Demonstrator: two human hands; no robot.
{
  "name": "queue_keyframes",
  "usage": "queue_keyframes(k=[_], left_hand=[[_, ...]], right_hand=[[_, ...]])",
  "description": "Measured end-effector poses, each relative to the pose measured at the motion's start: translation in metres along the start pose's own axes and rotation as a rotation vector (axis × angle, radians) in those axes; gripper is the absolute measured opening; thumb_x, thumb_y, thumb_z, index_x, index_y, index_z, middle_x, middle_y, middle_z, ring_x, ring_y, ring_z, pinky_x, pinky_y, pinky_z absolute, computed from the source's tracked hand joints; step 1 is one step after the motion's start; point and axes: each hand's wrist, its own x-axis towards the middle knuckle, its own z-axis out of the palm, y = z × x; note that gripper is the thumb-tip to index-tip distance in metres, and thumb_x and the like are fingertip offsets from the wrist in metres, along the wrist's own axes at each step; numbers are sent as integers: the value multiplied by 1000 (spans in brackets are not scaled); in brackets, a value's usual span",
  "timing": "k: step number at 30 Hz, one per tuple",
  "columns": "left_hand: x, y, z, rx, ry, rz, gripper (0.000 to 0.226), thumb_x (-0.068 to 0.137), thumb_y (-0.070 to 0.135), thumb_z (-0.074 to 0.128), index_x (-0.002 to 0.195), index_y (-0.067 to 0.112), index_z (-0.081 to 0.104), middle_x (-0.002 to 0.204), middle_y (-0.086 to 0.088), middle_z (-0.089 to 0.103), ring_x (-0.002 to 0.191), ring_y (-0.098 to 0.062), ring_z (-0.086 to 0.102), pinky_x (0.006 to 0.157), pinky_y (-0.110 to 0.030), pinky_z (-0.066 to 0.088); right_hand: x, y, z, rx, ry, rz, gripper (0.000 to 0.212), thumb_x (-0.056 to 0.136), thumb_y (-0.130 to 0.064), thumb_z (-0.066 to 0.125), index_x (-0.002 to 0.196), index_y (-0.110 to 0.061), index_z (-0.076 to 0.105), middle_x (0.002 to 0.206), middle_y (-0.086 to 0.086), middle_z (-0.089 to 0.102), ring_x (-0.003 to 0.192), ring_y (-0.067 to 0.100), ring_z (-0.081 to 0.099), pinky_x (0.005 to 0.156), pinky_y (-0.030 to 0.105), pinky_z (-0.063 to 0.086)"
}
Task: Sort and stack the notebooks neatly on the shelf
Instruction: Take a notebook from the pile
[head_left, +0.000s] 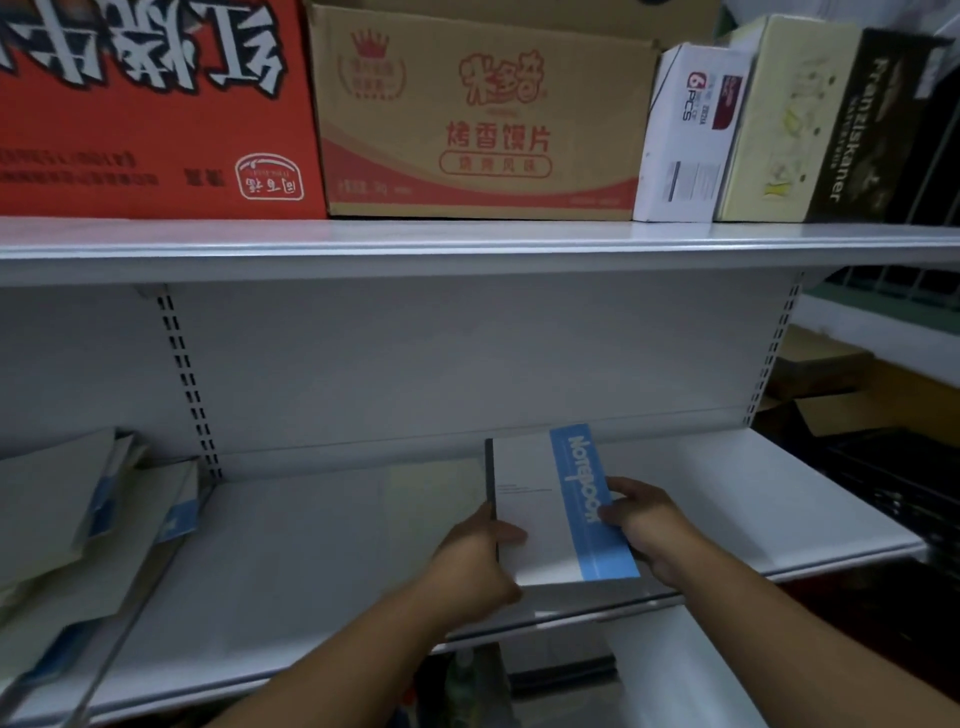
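White notebook (540, 512), blue title band, dark spine, on lower shelf (727, 499), right of centre. Left hand (475, 556) grips spine edge, thumb on cover. Right hand (644, 525) holds blue-band edge, fingers curled over top. Other notebooks (78, 519) slumped at shelf's left end. Brown cardboard carton (483, 114) on upper shelf (467, 244).

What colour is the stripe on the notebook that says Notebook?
Light blue with white letters, on the white notebook that both hands hold. The head view shows it.
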Motion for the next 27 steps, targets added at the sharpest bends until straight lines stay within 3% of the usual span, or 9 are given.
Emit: queue_keyframes(k=[4, 7, 13, 18, 24, 27], left_hand=[[27, -1, 2, -28, -61, 36, 65, 74, 11, 74, 133, 22, 47, 139, 17, 32, 128, -9, 40, 89, -1, 25], [42, -4, 10, 1, -95, 66, 66, 78, 15, 71, 136, 25, 42, 148, 9, 30, 133, -9, 35, 90, -2, 21], [49, -10, 19, 213, -123, 70, 70, 82, 36, 66, 143, 27, 32, 155, 3, 18, 141, -15, 16, 113, -22, 15], [55, 0, 22, 370, -109, 80, 70, 83, 40, 64, 143, 22, 33, 151, 1, 27, 139, -17, 20, 113, -26, 19], [63, 25, 37, 387, -148, -35, 55, 86, 33, 61, 135, 17, 44, 139, -9, 37, 129, -22, 37, 108, -28, 33], [66, 31, 41, 412, -149, -63, 53, 87, 34, 58, 136, 17, 44, 139, -8, 39, 129, -22, 36, 108, -29, 33]], right_hand=[[14, 2, -9, -41, 99, 17, 35, 87, 1, 55, 120, -8, 60, 107, 20, 66, 92, 37, 66, 86, 48, 54], [25, 8, -16, -54, 126, 31, 35, 86, 3, 56, 120, -4, 60, 104, 19, 66, 94, 37, 65, 88, 48, 53], [40, 11, -19, -85, 70, 46, 36, 86, 4, 54, 120, -7, 61, 102, 17, 66, 98, 36, 64, 92, 47, 51], [55, 8, -29, -99, -22, 4, 37, 87, 4, 54, 123, -7, 59, 109, 18, 65, 101, 35, 63, 90, 43, 52], [79, 13, -49, -170, -95, -33, 37, 87, 2, 56, 123, -5, 59, 107, 14, 65, 95, 30, 63, 71, 29, 52], [89, 16, -52, -251, -111, -67, 38, 86, -1, 58, 123, -5, 59, 107, 14, 67, 97, 31, 64, 73, 29, 50]])
